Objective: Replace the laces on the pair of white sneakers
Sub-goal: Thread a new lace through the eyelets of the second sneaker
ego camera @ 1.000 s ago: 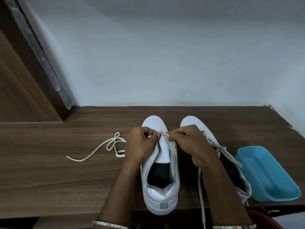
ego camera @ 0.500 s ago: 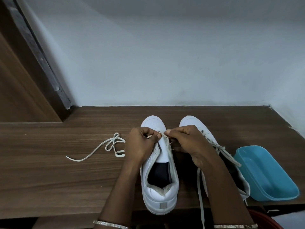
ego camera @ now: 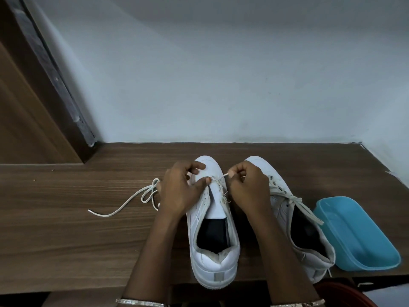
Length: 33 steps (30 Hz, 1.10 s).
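Observation:
Two white sneakers stand side by side on the wooden table (ego camera: 66, 240), toes pointing away from me. The left sneaker (ego camera: 213, 247) has open eyelets and a bare tongue. My left hand (ego camera: 180, 191) grips its left eyelet flap near the toe, thumb pressing on a thin lace (ego camera: 218, 178) that runs across the lowest eyelets. My right hand (ego camera: 247, 187) pinches the tip of that lace just right of the tongue. The right sneaker (ego camera: 294, 220) still carries a greyish lace. A loose white lace (ego camera: 132, 200) lies curled on the table left of my left hand.
A light-blue plastic tub (ego camera: 356, 235) sits at the table's right front corner, beside the right sneaker. A white wall rises behind the table, and a wooden door frame (ego camera: 33, 107) stands at the left. Something red (ego camera: 345, 295) shows below the table edge.
My hands have moved apart and slightly toward the toe. The right hand has drawn the lace tip out to the right, stretching a short span across the tongue.

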Available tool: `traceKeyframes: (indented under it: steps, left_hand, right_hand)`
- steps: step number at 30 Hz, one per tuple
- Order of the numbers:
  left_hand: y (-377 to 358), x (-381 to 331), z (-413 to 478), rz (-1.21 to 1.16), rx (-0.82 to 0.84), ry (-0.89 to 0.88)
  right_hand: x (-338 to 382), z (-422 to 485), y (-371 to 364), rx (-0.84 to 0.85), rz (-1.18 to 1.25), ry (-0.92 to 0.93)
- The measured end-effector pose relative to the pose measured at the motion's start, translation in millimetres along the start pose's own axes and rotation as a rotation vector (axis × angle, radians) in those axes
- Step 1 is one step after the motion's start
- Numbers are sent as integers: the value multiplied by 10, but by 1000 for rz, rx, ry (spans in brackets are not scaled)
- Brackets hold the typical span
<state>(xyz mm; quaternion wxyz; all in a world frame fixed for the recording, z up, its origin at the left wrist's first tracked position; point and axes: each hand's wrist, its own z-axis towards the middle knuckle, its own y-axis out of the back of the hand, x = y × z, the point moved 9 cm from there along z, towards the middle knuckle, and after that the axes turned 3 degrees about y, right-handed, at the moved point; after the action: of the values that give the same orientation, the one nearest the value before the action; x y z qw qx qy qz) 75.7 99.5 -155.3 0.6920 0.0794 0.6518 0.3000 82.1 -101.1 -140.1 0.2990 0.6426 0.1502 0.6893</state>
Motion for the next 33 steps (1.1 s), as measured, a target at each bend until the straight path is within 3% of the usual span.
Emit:
traceKeyframes:
  steps: [2, 5, 7, 10, 14, 20, 22, 28, 30, 33]
  left_hand:
    - [127, 56, 15, -75, -57, 23]
    - [273, 213, 65, -117, -110, 64]
    - [315, 328, 112, -65, -99, 89]
    - [329, 494, 157, -23, -79, 135]
    - [381, 537, 158, 18, -105, 170]
    - [361, 538, 172, 23, -113, 161]
    - [371, 543, 166, 8, -120, 163]
    - [401, 535, 151, -26, -131, 170]
    - [436, 520, 134, -35, -149, 174]
    - [523, 511, 112, -42, -194, 190]
  right_hand:
    - [-32, 31, 72, -55, 252, -42]
    - [-26, 42, 93, -50, 852, -163]
    - [15, 41, 193, -74, 1028, -191]
    - [-61, 95, 480, -197, 933, -117]
    - [61, 101, 815, -314, 438, 96]
    - [212, 28, 173, 105, -178, 321]
    - [195, 2, -34, 234, -276, 347]
    - [114, 36, -26, 165, -215, 234]
    - [42, 81, 99, 52, 57, 122]
    - [-53, 128, 232, -41, 731, -72]
